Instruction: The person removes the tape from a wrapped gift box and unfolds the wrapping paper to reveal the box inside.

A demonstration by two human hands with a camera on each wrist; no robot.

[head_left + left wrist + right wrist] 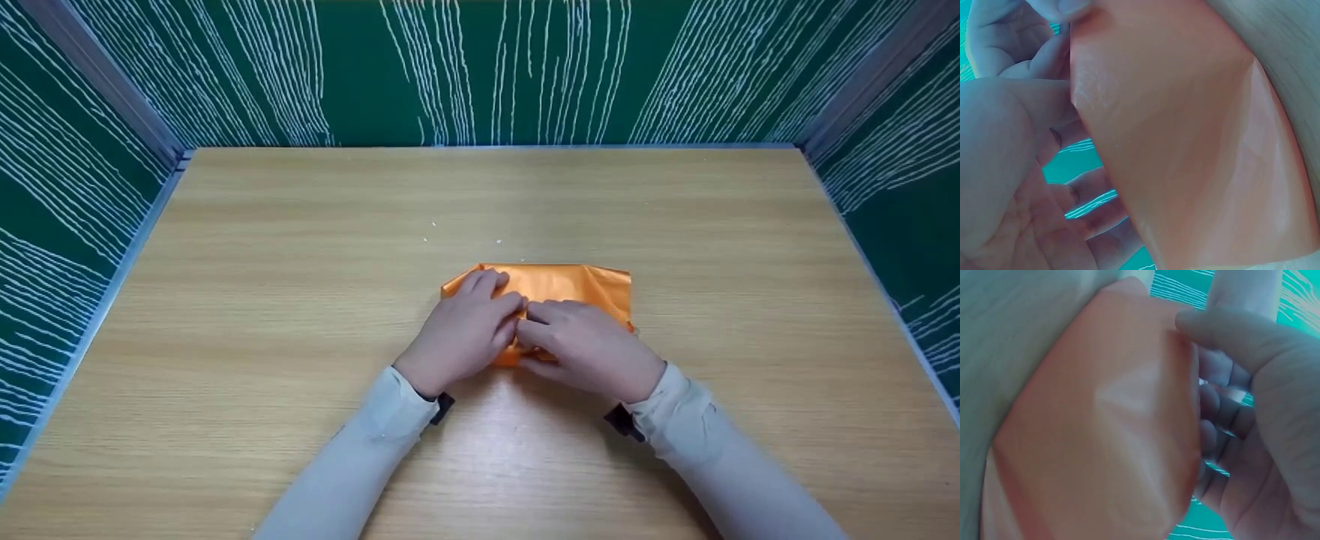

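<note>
A thin, glossy orange plastic bag [566,283] lies creased near the middle of the table, its near side raised toward the wrists. My left hand [469,330] holds its left part, the thumb at the edge and the other fingers reaching behind in the left wrist view. My right hand [589,346] pinches the near edge between thumb and curled fingers, plainly seen in the right wrist view, where the bag [1089,410] fills the middle. Both hands meet at the bag's centre, fingertips nearly touching. Whatever lies under or inside the bag is hidden.
The wooden table [262,300] spreads around the bag. A few tiny white specks [499,241] lie beyond it. Green walls [367,75] with white streaks stand at the back and both sides, edged by blue tape [112,289].
</note>
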